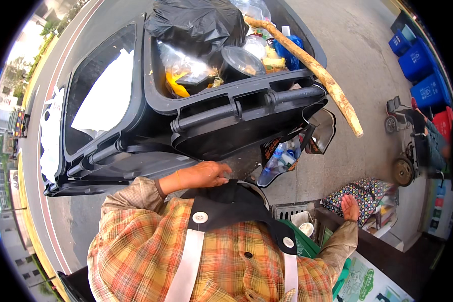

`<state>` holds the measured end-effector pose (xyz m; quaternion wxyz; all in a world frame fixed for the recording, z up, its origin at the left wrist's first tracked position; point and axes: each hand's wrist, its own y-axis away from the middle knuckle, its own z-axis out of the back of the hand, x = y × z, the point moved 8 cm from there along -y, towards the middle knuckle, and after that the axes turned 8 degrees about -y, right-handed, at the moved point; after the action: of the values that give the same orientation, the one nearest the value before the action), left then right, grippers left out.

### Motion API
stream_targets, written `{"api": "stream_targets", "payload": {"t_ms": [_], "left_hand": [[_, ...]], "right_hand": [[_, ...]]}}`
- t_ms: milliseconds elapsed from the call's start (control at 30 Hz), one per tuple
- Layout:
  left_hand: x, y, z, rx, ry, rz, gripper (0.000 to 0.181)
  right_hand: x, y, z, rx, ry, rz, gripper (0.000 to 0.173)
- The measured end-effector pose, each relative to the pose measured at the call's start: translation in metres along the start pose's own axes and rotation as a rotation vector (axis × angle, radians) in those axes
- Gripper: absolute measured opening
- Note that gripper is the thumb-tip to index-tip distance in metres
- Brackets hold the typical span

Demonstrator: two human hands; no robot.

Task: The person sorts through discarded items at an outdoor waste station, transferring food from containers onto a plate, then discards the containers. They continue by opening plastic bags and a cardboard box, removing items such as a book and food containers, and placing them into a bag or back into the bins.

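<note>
My left hand (204, 175) is held before my chest with its fingers loosely bent and nothing visible in it. Beyond it stands a black wheeled bin (160, 102), filled with a black garbage bag (196, 24), a lidded clear plastic tub (243, 61) and mixed waste. Across the bin's right rim lies a peeled wooden stick (305, 56), its near end jutting out. A carrier bag with plastic bottles (278, 160) hangs from the bin's handle side. My right hand (350, 207), fingers extended, is by a dark ledge (366, 241) and a heart-patterned bag (356, 196); I cannot tell whether it touches either.
Another black bin (102, 141) holds a white bag (109, 94). Blue bins (415, 60) and a red bin (443, 122) line the right side. A person sits by a wheelchair's wheel (403, 171). A green container (300, 239) and a floor drain (288, 211) are close by.
</note>
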<state>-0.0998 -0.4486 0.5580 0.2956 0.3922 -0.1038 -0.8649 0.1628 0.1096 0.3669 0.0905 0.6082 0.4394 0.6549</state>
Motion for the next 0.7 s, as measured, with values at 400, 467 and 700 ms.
{"api": "stream_targets", "payload": {"t_ms": [400,467,700], "left_hand": [[0.045,0.064,-0.009,-0.105,0.042,0.077,0.034],[0.051,0.075,-0.01,-0.148,0.083,0.063,0.034],[0.07,0.115,-0.004,-0.239,0.174,0.062,0.03]], "right_hand": [[-0.158,0.121,-0.283,0.659,0.677,0.026,0.018],[-0.111,0.175,-0.342,0.729,0.572,0.271,0.018],[0.038,0.323,-0.541,0.72,0.534,1.147,0.008]]}}
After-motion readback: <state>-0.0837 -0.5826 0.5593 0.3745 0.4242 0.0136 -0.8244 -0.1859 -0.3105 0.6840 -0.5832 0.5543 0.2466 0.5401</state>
